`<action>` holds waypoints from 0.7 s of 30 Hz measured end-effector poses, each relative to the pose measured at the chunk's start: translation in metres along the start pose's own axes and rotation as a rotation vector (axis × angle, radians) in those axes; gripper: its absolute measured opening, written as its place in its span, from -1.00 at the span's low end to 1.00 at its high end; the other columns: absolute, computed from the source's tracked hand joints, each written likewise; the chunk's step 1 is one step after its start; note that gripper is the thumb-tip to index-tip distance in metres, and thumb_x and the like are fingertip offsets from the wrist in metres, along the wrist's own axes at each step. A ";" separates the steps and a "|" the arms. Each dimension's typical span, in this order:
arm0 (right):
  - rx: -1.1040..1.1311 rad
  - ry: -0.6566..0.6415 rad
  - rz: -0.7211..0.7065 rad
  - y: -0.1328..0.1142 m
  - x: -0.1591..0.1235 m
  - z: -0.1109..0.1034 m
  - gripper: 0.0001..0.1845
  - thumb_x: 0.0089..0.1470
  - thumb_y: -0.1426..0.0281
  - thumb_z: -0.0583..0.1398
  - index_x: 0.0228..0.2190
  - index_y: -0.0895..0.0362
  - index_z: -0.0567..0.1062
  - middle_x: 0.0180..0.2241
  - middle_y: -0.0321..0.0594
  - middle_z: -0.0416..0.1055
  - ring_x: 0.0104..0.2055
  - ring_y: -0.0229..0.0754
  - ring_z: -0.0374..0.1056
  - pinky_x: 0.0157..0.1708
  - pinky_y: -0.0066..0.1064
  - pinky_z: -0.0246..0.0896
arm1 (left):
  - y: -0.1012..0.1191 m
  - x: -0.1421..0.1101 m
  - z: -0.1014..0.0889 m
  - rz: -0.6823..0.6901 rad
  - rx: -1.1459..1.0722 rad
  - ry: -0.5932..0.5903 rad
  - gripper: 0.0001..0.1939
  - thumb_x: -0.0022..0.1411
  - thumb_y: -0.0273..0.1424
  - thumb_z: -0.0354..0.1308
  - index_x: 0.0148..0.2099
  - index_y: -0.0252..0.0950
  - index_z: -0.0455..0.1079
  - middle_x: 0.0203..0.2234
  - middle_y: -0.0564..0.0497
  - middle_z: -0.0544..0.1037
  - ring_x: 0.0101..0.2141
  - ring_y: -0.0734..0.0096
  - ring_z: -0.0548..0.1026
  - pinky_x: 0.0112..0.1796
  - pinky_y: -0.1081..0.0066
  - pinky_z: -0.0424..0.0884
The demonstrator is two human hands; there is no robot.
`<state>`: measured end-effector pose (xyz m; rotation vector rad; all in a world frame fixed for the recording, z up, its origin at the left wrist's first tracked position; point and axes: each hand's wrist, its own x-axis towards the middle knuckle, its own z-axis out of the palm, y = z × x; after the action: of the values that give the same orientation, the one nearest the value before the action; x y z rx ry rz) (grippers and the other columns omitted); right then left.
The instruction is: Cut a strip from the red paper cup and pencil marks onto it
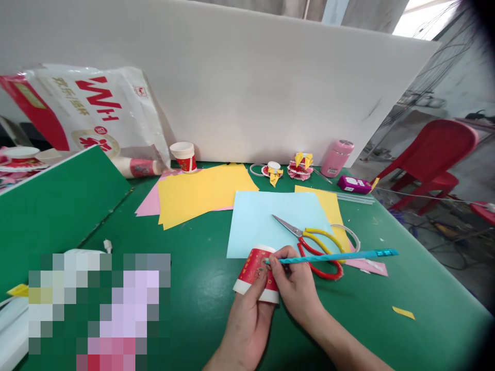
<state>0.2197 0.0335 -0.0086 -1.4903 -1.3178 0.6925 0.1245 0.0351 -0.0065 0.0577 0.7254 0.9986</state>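
Observation:
My left hand (247, 317) grips a red and white paper cup (256, 268) turned upside down on the green table (201, 288). My right hand (294, 283) pinches a turquoise pencil (340, 256), its tip touching the cup's side. The pencil's shaft points right, over the red and yellow scissors (317, 245). A light blue paper sheet (270, 219) lies just behind the cup.
Yellow (201, 193) and pink paper sheets lie behind. Another paper cup (184, 155), small paper crafts (299, 167), a pink bottle (336, 157) and a purple box (353, 184) stand by the white board. A large printed bag (88, 111) leans at the left. A red chair (433, 154) is at the right.

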 end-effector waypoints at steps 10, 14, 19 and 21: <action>-0.021 0.026 -0.009 0.000 -0.001 -0.001 -0.86 0.08 0.39 0.04 -0.51 0.12 0.25 -0.63 -0.37 0.20 -0.62 -0.32 0.09 -0.64 -0.50 0.01 | -0.001 0.001 -0.002 0.000 0.001 0.046 -0.74 0.09 -0.56 0.10 -0.12 -0.38 0.35 -0.26 -0.16 0.55 -0.11 0.19 0.42 -0.08 0.23 0.33; -0.007 0.034 -0.005 0.000 -0.001 -0.001 -0.85 0.07 0.39 0.04 -0.52 0.12 0.24 -0.63 -0.37 0.18 -0.62 -0.32 0.08 -0.64 -0.50 -0.01 | 0.000 0.002 -0.002 -0.009 0.005 0.025 -0.75 0.08 -0.55 0.11 -0.13 -0.40 0.37 -0.25 -0.18 0.54 -0.11 0.17 0.43 -0.08 0.23 0.34; -0.009 0.040 0.006 0.001 0.000 -0.001 -0.85 0.07 0.38 0.04 -0.52 0.12 0.24 -0.63 -0.38 0.14 -0.64 -0.33 0.03 -0.66 -0.50 -0.05 | 0.000 0.001 -0.003 -0.015 -0.005 0.043 -0.75 0.08 -0.55 0.11 -0.14 -0.41 0.38 -0.21 -0.20 0.53 -0.12 0.20 0.44 -0.08 0.23 0.34; -0.012 0.048 0.008 0.001 0.000 -0.001 -0.84 0.07 0.38 0.03 -0.52 0.12 0.23 -0.63 -0.38 0.14 -0.64 -0.34 0.01 -0.66 -0.50 -0.06 | 0.000 0.001 -0.002 -0.012 -0.010 0.051 -0.76 0.08 -0.56 0.11 -0.14 -0.42 0.38 -0.20 -0.21 0.53 -0.13 0.21 0.44 -0.08 0.23 0.33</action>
<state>0.2206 0.0330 -0.0095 -1.5132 -1.2828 0.6512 0.1233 0.0352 -0.0085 0.0191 0.7666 0.9956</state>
